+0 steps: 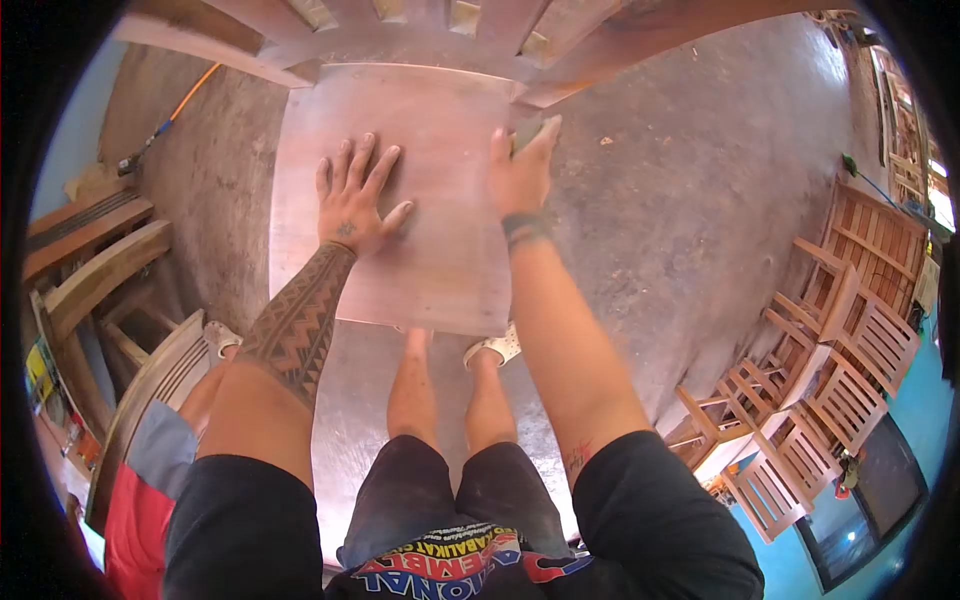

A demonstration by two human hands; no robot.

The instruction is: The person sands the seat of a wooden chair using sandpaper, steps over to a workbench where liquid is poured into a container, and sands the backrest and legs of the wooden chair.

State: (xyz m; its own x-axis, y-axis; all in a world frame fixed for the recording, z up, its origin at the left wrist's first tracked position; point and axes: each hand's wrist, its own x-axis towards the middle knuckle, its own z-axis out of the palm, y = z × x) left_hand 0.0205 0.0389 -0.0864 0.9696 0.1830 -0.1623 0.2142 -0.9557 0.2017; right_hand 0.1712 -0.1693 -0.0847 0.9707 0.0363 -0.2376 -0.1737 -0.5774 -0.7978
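Observation:
A wooden chair seat [440, 270] with a pale, dusty surface lies below me, its slatted wooden back [420, 45] rising at the far side. My left hand [358, 198] rests flat on the seat's left half, fingers spread and nothing in it. At the far right edge of the seat, my right hand [522, 172] is closed around a small grey-green piece of sandpaper [527, 132]. Only a bit of that piece shows between thumb and fingers. The hand touches the seat's side edge.
Several wooden chairs [800, 430] stand stacked at the right. Wooden furniture parts [110, 250] lean at the left, beside another person's red garment [140, 525]. An orange hose [190, 95] lies on the concrete floor [660, 200]. My feet in clogs [495, 348] are under the seat's near edge.

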